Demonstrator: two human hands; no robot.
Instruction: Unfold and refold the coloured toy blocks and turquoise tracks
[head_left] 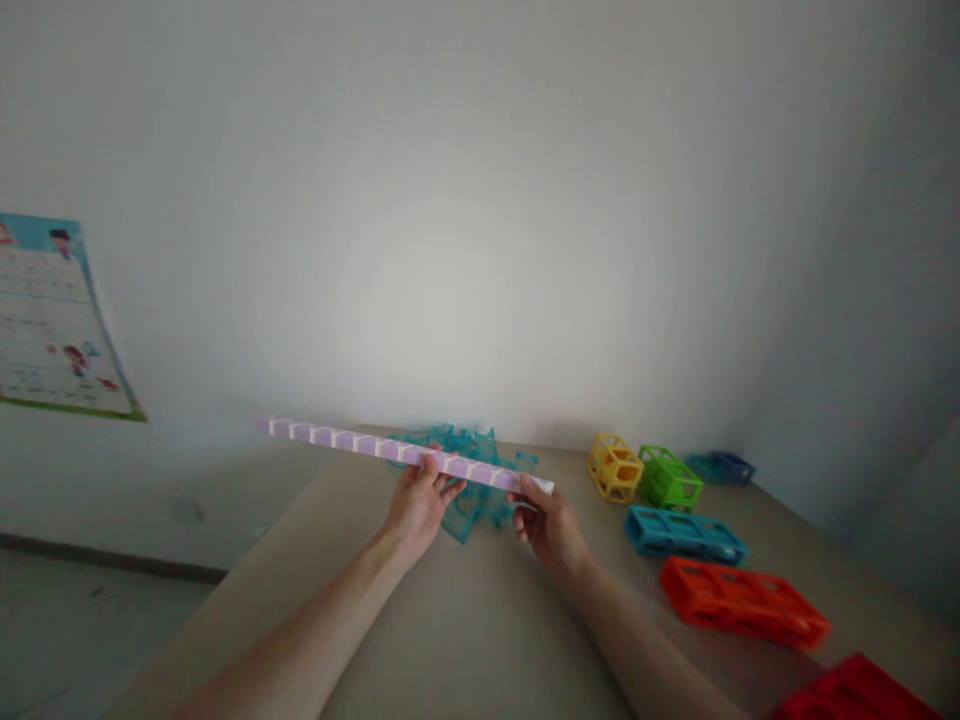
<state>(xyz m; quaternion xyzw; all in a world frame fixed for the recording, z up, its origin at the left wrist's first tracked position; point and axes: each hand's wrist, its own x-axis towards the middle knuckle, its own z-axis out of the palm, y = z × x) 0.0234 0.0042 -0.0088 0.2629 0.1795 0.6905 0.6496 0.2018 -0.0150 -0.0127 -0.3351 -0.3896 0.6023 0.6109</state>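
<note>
Purple segments joined in a long, thin purple strip (405,452) are held in the air above the far edge of the desk (480,620). The strip slopes slightly, its left end higher and sticking out past the desk's far left corner, its right end lower and over the desk.

The left hand (418,505) grips the strip about two thirds of the way along, fingers curled over its top and thumb beneath. The right hand (546,522) pinches the strip's right end between thumb and fingertips. Both forearms reach in from the near edge.

Just behind and below the strip, between the two hands, a tangle of clear teal pieces (472,480) lies on the desk near its far edge.

Toward the far right corner stand a yellow open-frame block (614,467) and a green block (668,478), touching side by side, with a dark blue block (721,467) just beyond them. Along the right edge, coming nearer, lie a longer blue block (684,534), an orange-red block (744,602) and, at the near right corner, part of a red block (862,692).

A poster (52,320) hangs on the wall at the left, well apart from the desk.
</note>
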